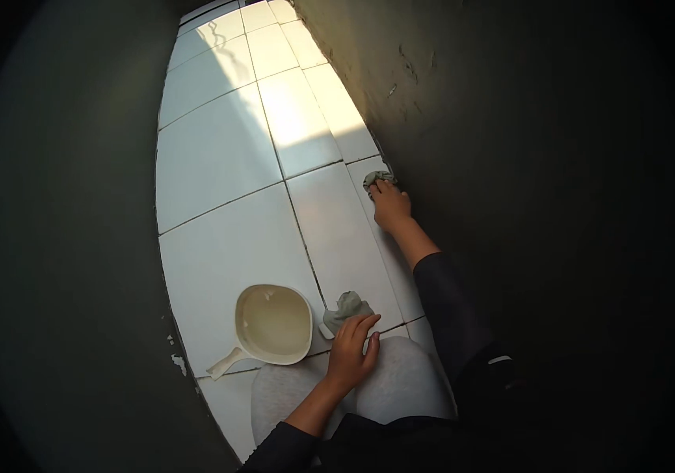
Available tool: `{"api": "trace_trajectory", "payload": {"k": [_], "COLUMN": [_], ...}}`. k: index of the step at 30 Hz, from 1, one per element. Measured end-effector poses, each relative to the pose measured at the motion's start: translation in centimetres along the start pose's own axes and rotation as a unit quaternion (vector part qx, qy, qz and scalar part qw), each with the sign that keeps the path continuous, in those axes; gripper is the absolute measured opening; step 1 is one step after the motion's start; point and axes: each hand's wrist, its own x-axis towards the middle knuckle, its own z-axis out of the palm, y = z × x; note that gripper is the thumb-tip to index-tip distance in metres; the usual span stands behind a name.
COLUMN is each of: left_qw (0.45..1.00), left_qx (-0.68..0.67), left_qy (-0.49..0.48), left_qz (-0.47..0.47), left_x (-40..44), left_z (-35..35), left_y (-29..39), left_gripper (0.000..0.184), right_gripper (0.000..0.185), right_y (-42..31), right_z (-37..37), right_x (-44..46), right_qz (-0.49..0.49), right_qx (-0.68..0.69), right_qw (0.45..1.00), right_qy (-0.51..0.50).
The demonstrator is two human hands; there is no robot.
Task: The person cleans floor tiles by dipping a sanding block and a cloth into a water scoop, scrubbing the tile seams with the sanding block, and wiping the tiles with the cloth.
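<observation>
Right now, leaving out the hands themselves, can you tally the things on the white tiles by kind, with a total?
Handled pan, cream: 1
Grey wads, one at the left hand, one at the right hand; material unclear: 2
Small white piece, too indistinct to name: 1
Total: 4

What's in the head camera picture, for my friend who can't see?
A person's right hand holds a grey wad on white tiles beside a dark wall. Their left hand touches a grey lump near a cream pan that seems to hold liquid.
</observation>
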Motion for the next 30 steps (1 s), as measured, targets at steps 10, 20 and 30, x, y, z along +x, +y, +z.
{"api": "trace_trajectory", "payload": {"k": [10,20,30], "left_qw": [1.000,0.999,1.000], "left_qx": [-0.002,-0.003,-0.022], "left_qy": [-0.006,0.021,-0.003], "left_qz": [-0.007,0.025,-0.014], "left_x": [-0.4,-1.0,-0.4], "left_z": [0.3,0.0,0.3], "left_y": [-0.7,0.0,-0.2], "left_gripper": [0.030,0.028,0.027], "right_gripper": [0.036,0.038,0.047], "right_y": [0.5,1.6,-1.1], "right_z": [-0.3,2.9,-0.2], "right_x": [-1.8,-14.0,1.3], "right_qz": [-0.007,-0.032,-0.037], "right_qx": [0.071,0.087,0.011], "right_qw": [0.997,0.995,0.999], "right_qy": [0.003,0.029,-0.016]}}
